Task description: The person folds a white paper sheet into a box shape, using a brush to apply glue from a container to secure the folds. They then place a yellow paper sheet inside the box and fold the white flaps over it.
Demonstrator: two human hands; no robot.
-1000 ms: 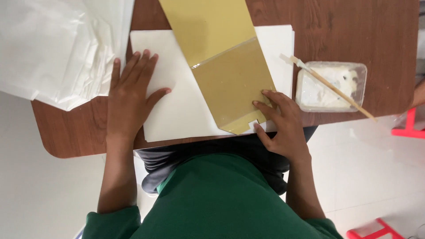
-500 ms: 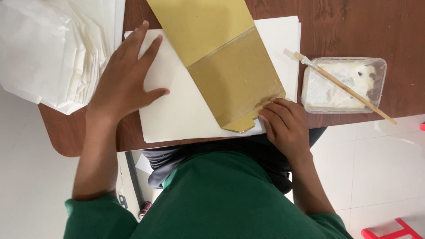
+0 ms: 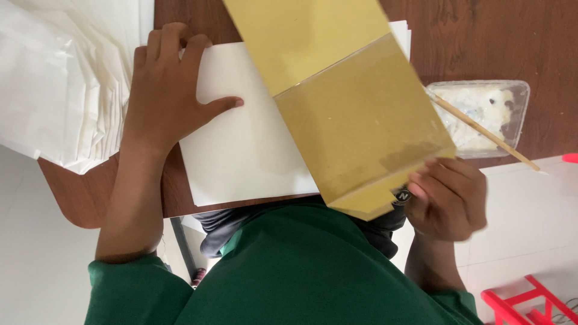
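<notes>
Your left hand (image 3: 165,99) lay flat, fingers spread, on the white sheet (image 3: 247,150). Your right hand (image 3: 448,195) pinched the gold paper bag (image 3: 355,114) by its lower edge. Beside it, 1 clear tray (image 3: 518,90) held white paste and a stick (image 3: 481,132).

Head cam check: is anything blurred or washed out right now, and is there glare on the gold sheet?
Head view: right hand and the gold sheet near edge are motion-smeared; left hand on the white paper is sharp; the tissue pile is nearly blown out; the gold sheet's upper panel has soft sheen, no hard glare; tray is readable.
</notes>
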